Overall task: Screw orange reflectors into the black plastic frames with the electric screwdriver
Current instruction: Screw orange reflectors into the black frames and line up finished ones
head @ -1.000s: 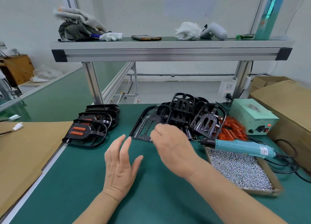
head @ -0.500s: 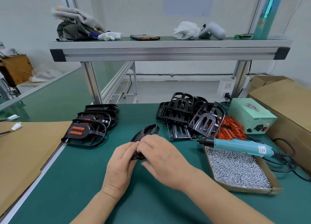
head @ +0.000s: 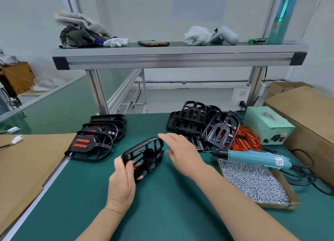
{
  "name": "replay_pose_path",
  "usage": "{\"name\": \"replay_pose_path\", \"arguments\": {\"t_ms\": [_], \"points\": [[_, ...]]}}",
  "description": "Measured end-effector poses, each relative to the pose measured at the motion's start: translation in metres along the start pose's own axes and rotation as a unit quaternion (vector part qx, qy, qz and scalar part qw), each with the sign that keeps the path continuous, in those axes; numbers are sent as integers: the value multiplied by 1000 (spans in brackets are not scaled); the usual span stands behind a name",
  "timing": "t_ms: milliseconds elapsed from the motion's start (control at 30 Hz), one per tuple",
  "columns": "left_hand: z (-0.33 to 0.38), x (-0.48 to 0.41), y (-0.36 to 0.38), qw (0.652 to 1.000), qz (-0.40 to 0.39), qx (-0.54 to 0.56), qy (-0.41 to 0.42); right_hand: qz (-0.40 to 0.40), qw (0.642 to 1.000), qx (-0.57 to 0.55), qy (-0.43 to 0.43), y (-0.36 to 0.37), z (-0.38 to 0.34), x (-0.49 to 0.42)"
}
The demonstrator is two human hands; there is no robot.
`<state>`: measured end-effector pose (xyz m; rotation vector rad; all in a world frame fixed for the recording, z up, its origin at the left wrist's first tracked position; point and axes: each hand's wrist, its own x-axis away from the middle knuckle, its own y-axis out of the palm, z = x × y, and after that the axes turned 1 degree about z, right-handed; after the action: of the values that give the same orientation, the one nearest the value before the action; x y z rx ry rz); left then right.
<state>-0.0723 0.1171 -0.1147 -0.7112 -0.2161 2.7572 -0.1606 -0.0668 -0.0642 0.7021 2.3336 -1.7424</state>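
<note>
Gripping one black frame [head: 144,155] mid-counter [head: 162,204], the left hand [head: 122,181] is curling its fingers [head: 129,170] round the near end, with the long axis pointing away toward the far right. Just beside it, the right hand [head: 182,152] is hovering with fingers straight, spread and holding nothing. The orange reflectors [head: 247,140] are lying farther right, toward the back-right corner, so the right hand is nearer.

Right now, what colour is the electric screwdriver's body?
The electric screwdriver is teal-blue, black at the nose; the head view shows it.
</note>
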Motion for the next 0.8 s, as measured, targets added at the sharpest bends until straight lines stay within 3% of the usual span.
{"name": "replay_pose_path", "arguments": {"t_ms": [200,400,533,667,800], "points": [[-2,-7,-1,997,46,42,-37,-4,1000,-10,-24,11,-9,-12],[-13,-13,-4,984,-20,87,-155,-33,999,35,11,14,-6,-19],[-24,-15,-6,993,-41,-45,-96,-88,992,92,19,7,6,-14],[-27,-16,-6,993,-56,-45,-95,-146,977,148,39,-4,12,-4],[-26,-14,-7,985,-145,-86,-21,-178,962,199,52,-10,6,7]]}}
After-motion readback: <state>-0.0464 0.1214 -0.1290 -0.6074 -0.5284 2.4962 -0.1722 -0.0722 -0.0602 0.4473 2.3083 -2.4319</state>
